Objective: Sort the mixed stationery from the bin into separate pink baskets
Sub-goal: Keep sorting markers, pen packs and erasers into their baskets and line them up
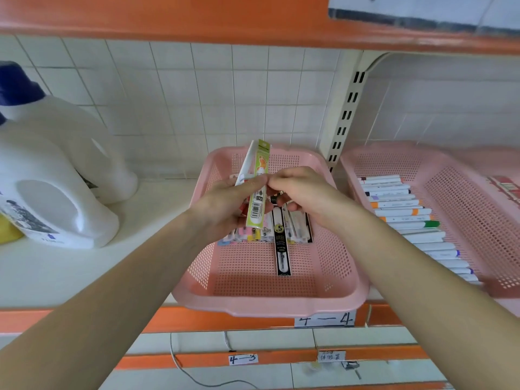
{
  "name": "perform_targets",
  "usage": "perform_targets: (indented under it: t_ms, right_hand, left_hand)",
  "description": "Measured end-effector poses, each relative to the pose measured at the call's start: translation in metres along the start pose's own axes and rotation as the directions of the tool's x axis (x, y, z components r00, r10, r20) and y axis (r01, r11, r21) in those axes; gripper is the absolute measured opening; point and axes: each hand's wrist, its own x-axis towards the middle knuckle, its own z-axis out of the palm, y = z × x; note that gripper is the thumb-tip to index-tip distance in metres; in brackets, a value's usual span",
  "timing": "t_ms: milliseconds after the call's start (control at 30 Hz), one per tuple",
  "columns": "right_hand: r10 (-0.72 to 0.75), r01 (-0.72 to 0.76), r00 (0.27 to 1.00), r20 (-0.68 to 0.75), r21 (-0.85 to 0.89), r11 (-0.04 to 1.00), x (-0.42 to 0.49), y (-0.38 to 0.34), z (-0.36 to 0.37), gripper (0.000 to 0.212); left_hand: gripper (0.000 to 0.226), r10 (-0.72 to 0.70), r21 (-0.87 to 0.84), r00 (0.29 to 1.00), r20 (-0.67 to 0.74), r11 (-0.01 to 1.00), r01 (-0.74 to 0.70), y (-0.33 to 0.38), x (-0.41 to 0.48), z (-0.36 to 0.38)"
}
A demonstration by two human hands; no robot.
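left hand (225,205) fingers (251,184) gripping flat glossy green packet (257,209), right hand (299,190) pinching dark packet (277,199), perforated pink plastic basket (253,277)

The frame's left edge cuts off the white detergent jug (53,164). The left hand (225,204) and right hand (304,190) hide the refill packets' (298,229) tops; what the right pinches is unclear. The green packet's (256,206) print is too small to read.

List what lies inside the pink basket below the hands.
A black pack marked .5 lies lengthwise in the pink basket, beside a row of slim pastel packs. The left hand and right hand cover the packs' far ends.
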Motion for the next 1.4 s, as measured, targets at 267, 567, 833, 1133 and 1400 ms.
perform_targets:
  t_ms: [267, 567, 833, 1133, 1400]
  right_hand:
    - [0.012, 0.005, 0.998, -0.054, 0.300, 0.954, 0.003, 0.003, -0.002, 0.006]
    - [-0.077, 0.072, 0.993, -0.091, -0.055, 0.996, 0.012, 0.006, 0.008, 0.013]
    - [-0.088, 0.125, 0.992, 0.089, -0.652, 0.748, 0.024, 0.024, 0.048, 0.009]
    - [-0.198, 0.132, 0.979, -0.042, -0.605, 0.785, 0.002, 0.010, 0.038, 0.007]
    - [-0.146, 0.143, 0.968, -0.205, -0.027, 0.989, -0.060, -0.010, 0.002, 0.008]
  left_hand:
    - [0.044, -0.027, 0.041, 0.999, -0.032, 0.999, 0.028, -0.001, -0.006, -0.002]
    - [0.042, 0.037, 0.034, 0.995, -0.097, 0.999, -0.034, 0.002, -0.018, -0.023]
    - [0.045, 0.043, 0.032, 0.996, -0.073, 0.999, -0.041, 0.001, -0.023, -0.028]
    - [0.047, 0.029, 0.049, 0.999, 0.021, 0.998, -0.030, 0.004, -0.020, -0.026]
    - [0.052, 0.026, 0.073, 0.991, 0.131, 0.997, -0.035, 0.008, -0.025, 0.018]
